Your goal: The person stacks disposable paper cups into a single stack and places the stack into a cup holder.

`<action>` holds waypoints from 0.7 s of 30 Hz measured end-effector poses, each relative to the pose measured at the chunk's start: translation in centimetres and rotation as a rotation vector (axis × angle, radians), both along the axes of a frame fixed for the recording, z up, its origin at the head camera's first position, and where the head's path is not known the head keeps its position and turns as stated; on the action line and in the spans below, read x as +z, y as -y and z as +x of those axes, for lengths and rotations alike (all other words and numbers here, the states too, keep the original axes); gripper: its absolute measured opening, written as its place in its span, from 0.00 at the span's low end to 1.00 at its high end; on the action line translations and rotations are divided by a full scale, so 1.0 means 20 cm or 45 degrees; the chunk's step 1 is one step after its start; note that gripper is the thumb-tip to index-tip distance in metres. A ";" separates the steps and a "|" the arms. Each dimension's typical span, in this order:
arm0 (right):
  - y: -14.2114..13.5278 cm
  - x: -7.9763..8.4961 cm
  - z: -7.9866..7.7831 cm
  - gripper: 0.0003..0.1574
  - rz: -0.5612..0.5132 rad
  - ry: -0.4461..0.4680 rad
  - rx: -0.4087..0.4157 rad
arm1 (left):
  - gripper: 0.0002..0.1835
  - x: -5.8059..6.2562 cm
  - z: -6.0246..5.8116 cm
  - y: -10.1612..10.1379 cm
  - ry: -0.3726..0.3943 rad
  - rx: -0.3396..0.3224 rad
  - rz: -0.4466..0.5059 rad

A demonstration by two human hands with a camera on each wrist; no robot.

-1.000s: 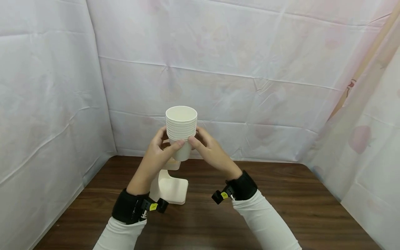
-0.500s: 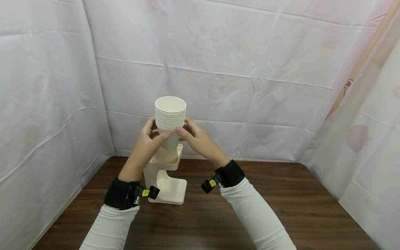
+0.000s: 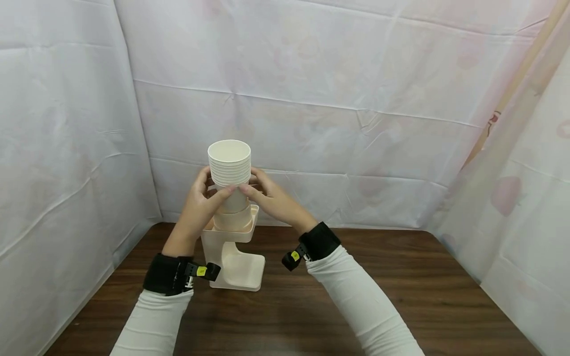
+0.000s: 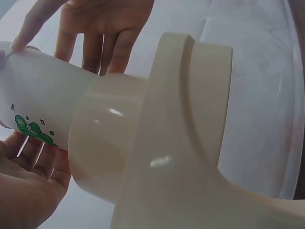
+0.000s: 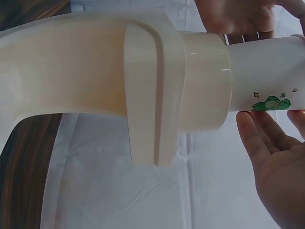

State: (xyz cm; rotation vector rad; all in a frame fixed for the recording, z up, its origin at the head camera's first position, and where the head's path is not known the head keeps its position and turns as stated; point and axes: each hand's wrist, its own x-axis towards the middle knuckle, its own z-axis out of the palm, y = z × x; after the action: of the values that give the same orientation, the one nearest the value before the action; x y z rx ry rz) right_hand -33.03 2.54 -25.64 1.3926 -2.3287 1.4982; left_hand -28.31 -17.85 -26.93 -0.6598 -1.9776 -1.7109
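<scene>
Both hands hold a stack of nested white paper cups (image 3: 229,165) upright, mouth up. My left hand (image 3: 191,210) grips the stack from the left and my right hand (image 3: 276,202) from the right, thumbs meeting at the near side. The lower end of the stack sits inside the round collar (image 3: 232,220) of a cream plastic cup dispenser (image 3: 242,272). In the left wrist view, the lowest cup (image 4: 52,90) bears a green print and enters the collar (image 4: 107,138). From the right wrist view, the cup wall (image 5: 262,71) likewise disappears into the collar.
The dispenser stands on a dark wooden table (image 3: 338,301), left of the middle. It has a shelf around the collar and a flat foot below. White cloth (image 3: 311,99) hangs at the back and sides. Both wrists wear black straps with small cameras.
Both hands have carried the cup stack leftward, first up and then slightly down. Its lower end has moved from in front of the dispenser into the collar.
</scene>
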 end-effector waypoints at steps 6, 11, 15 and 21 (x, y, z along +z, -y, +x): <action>0.02 -0.01 -0.03 0.34 0.019 0.000 -0.016 | 0.36 -0.02 -0.02 0.02 0.035 0.027 -0.026; 0.03 -0.06 -0.02 0.35 0.038 0.040 -0.057 | 0.38 -0.06 -0.02 0.04 0.103 0.058 -0.075; 0.03 -0.09 -0.02 0.37 0.046 0.090 -0.077 | 0.40 -0.08 -0.03 0.05 0.133 0.065 -0.111; 0.04 -0.13 -0.03 0.42 0.068 0.032 -0.113 | 0.41 -0.12 -0.03 0.06 0.149 0.097 -0.179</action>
State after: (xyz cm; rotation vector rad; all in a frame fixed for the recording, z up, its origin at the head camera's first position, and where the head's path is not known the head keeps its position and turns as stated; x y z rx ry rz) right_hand -33.63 1.75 -28.15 1.2704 -2.4282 1.4485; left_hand -28.94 -19.08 -29.30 -0.5345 -2.1911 -1.6098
